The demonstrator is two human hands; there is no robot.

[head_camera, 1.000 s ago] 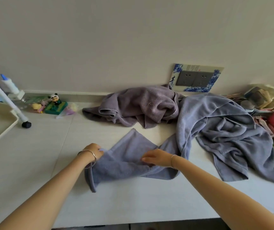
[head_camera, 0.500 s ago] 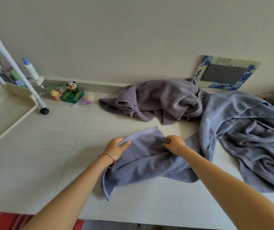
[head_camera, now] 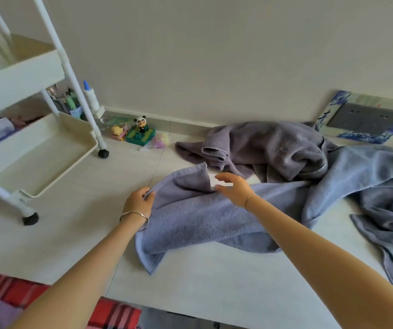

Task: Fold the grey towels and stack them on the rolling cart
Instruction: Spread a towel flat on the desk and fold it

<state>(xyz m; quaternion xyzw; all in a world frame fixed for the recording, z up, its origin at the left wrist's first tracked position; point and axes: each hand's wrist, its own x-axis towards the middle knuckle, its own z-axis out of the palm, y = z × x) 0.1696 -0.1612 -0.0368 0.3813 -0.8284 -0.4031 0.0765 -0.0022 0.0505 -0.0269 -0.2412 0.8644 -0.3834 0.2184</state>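
Pinching only the hem, right of the cream plastic rolling cart (head_camera: 36,148), the left hand (head_camera: 138,201) could let that limp blue-grey towel (head_camera: 202,217) skew, no? asks one.

Likely, answers the other. The right hand (head_camera: 233,188) hovers spread, gripping nothing, so the fold may bunch. Thick, soft terry, rumpled on the pale surface; the mauve-grey towel (head_camera: 274,150) behind is a crumpled heap.

Blue-grey towel (head_camera: 202,217): edge pinched in left hand (head_camera: 138,201), rumpled body trailing right of grip. Mauve-grey towel (head_camera: 274,148) crumpled beyond. White rolling cart (head_camera: 38,150) stands left.
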